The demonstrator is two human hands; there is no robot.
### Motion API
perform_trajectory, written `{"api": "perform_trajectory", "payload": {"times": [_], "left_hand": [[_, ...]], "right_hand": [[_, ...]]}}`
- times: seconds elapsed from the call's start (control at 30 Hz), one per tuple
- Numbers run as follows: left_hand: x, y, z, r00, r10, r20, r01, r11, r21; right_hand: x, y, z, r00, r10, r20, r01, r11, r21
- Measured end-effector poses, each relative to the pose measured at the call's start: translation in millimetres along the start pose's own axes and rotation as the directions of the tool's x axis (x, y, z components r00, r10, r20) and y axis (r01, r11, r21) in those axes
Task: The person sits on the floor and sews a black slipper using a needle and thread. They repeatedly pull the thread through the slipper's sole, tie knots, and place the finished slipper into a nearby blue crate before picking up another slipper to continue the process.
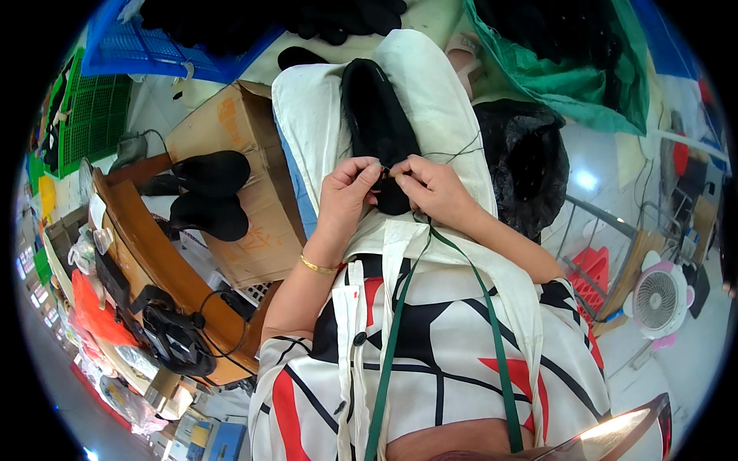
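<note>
A black fabric shoe [377, 107] lies lengthwise on white cloth [307, 115] over my lap. Both hands meet over its near half. My left hand [350, 192] is closed, thumb and forefinger pinched at the shoe's edge, the other fingers curled beneath. My right hand [434, 188] pinches from the opposite side; whatever is between its fingertips is too small to make out. A thin dark thread [461, 151] trails over the cloth beside my right hand. Green apron straps [469, 261] hang below my hands.
At left, two black shoes [211, 196] rest by a cardboard box [246, 146] and a wooden table [165, 261]. Black items fill a blue crate [169, 58] and a green bag [565, 88] at the back. A black plastic bag [511, 161] and a fan [661, 296] stand right.
</note>
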State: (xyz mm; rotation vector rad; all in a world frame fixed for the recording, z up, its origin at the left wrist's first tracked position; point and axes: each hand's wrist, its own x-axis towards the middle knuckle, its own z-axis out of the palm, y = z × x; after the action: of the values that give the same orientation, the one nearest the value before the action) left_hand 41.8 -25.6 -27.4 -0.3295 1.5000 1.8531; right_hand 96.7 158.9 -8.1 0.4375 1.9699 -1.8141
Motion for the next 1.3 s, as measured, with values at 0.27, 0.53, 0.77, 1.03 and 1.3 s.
{"api": "perform_trajectory", "payload": {"times": [0.27, 0.53, 0.77, 1.03, 1.3], "left_hand": [[-3.9, 1.1, -3.4, 0.999, -0.002, 0.054, 0.003, 1.000, -0.008], [-0.5, 6.1, 1.6, 0.997, -0.065, 0.038, 0.062, 0.996, 0.061], [-0.7, -3.9, -3.3, 0.998, 0.012, 0.058, -0.018, 0.994, 0.107], [4.4, -18.8, -7.9, 0.956, 0.239, 0.170, -0.275, 0.933, 0.233], [10.4, -29.1, -10.6, 0.921, 0.304, 0.246, -0.364, 0.894, 0.261]], "right_hand": [[4.9, 8.8, -0.2, 0.992, 0.097, 0.076, -0.108, 0.981, 0.160], [9.7, 11.0, -0.9, 0.988, 0.143, 0.055, -0.150, 0.977, 0.154], [12.5, -3.4, 8.0, 0.996, 0.084, 0.026, -0.085, 0.995, 0.057], [12.2, -8.5, 1.6, 0.981, 0.083, 0.176, -0.102, 0.990, 0.100], [40.2, -27.7, -25.6, 0.913, -0.360, 0.192, 0.407, 0.781, -0.474]]}}
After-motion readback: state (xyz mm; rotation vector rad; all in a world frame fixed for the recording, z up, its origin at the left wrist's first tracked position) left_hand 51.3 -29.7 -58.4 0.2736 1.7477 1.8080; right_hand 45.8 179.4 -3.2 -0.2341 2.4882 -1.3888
